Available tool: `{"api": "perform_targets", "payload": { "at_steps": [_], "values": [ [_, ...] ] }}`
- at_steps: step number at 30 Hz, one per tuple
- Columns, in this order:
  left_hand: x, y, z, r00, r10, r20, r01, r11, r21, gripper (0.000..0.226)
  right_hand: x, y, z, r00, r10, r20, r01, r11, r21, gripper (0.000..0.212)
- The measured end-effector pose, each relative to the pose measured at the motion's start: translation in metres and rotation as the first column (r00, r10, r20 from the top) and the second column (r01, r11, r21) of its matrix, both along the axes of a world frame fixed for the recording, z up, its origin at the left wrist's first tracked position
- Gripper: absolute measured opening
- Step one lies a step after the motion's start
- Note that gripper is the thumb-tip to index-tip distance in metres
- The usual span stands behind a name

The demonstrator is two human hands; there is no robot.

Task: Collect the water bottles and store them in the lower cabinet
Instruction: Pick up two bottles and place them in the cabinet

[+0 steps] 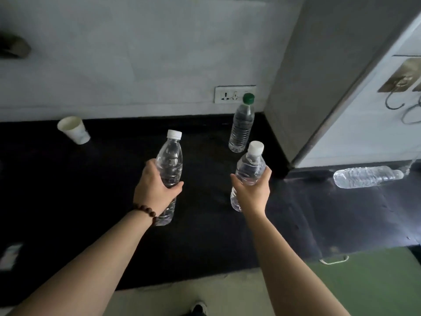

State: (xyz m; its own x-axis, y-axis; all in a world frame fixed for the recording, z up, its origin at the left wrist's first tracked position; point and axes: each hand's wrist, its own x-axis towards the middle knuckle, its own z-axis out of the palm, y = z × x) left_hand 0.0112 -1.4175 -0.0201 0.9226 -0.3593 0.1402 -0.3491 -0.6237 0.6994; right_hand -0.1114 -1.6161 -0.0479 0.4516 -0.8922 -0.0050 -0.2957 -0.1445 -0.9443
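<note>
My left hand (156,190) grips a clear water bottle with a white cap (170,160) round its middle, upright above the black counter (91,190). My right hand (252,190) grips a second white-capped bottle (249,167), tilted slightly right. Behind them a green-capped bottle (242,126) stands upright near the back wall. Another clear bottle (366,176) lies on its side at the right, past the corner of the wall. The lower cabinet is not in view.
A white paper cup (74,130) stands at the back left of the counter. A wall socket (232,94) sits above the green-capped bottle. A grey pillar (307,87) juts out at the right; metal hooks (396,96) hang beyond it. Green floor (369,283) lies below right.
</note>
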Motion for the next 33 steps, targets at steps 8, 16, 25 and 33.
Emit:
{"api": "perform_targets", "payload": {
  "at_steps": [8, 16, 25, 33],
  "values": [
    [-0.017, 0.180, -0.002, 0.928, 0.369, -0.052, -0.371, 0.928, -0.042, 0.066, 0.045, 0.158, 0.007, 0.905, 0.425, -0.028, -0.425, 0.905, -0.005, 0.066],
    [-0.120, 0.407, -0.018, 0.725, 0.675, -0.136, -0.687, 0.723, -0.076, 0.066, 0.021, 0.385, 0.009, 0.674, 0.738, -0.018, -0.738, 0.674, -0.023, 0.064],
    [-0.301, 0.636, -0.047, 0.330, 0.928, -0.174, -0.941, 0.339, 0.023, 0.072, -0.082, 0.648, -0.015, 0.276, 0.961, 0.000, -0.961, 0.276, 0.024, 0.070],
    [-0.404, 0.755, -0.044, 0.107, 0.980, -0.169, -0.993, 0.113, 0.031, 0.068, -0.137, 0.804, -0.021, 0.006, 1.000, -0.011, -0.998, 0.005, -0.062, 0.066]
  ]
}}
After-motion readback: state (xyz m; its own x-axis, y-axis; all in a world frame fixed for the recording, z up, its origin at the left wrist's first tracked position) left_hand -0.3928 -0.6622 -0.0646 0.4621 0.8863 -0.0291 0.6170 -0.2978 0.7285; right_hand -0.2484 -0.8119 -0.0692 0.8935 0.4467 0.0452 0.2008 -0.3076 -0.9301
